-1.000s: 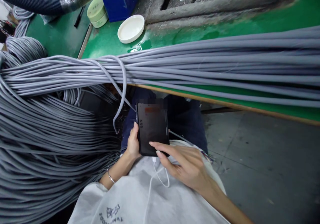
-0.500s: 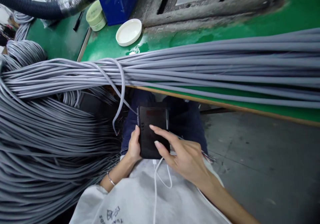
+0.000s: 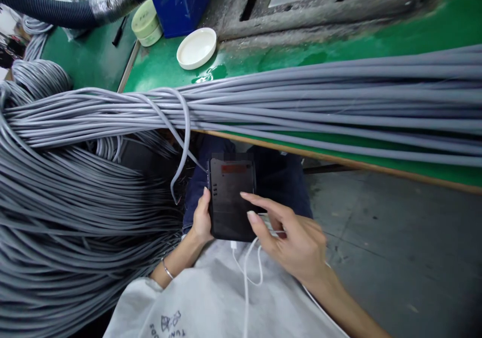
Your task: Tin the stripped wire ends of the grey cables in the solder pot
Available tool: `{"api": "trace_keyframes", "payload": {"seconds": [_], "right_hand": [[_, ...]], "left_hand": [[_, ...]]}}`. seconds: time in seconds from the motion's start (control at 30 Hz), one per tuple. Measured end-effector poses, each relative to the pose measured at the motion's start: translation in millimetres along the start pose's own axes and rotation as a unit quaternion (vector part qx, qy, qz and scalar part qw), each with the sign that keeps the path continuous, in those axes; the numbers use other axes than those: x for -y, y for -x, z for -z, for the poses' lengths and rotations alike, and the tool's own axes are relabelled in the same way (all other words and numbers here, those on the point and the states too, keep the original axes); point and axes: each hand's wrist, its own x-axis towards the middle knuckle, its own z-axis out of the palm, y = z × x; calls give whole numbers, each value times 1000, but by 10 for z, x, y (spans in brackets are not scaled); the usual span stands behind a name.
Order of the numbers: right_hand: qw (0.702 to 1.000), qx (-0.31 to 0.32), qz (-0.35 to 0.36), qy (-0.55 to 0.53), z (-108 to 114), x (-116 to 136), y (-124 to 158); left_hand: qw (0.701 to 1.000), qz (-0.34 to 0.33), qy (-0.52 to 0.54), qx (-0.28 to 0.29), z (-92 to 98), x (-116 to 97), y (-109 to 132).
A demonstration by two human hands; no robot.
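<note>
My left hand (image 3: 202,220) grips a smartphone (image 3: 229,205) by its left edge, above my lap. The screen is dark, with a reddish band near its top. Over the phone's right side is my right hand (image 3: 293,237), index finger and thumb stretched out and apart; whether the fingertip touches the glass I cannot tell. A white charging cable (image 3: 246,288) is plugged into the phone's bottom edge and loops by my right hand, passing behind or between its fingers. One loose grey cable end (image 3: 175,192) hangs just left of the phone.
A thick bundle of grey cables (image 3: 320,94) runs along the green table (image 3: 158,69). More cables (image 3: 75,217) hang in a mass on the left. Behind are a white lid (image 3: 196,49), a pale green round tub (image 3: 146,24), a blue box (image 3: 176,4) and a black corrugated hose (image 3: 48,9).
My right hand has moved to the right across the phone, its index fingertip leaving the screen's middle. The white cable has shifted right with it. My left hand stays on the phone.
</note>
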Motion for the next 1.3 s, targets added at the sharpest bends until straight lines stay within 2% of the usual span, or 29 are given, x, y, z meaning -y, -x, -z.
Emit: {"api": "trace_keyframes", "payload": {"seconds": [0.3,0.47,0.7,0.87,1.3], "right_hand": [[999,-32,-43,9,8,-17,146],[999,-10,-3,-51,4,14,137],[989,60,63,-116,4,71,157],[985,99,74,-122,0,88,180],[984,78,87,-134,-32,58,253]], "left_hand": [[997,67,38,-14,-107,-109,45],[994,83,62,-20,-129,-115,47],[995,50,81,-18,-95,-86,20],[996,43,68,-38,-99,-84,26],[994,54,79,-46,-123,-114,46]]}}
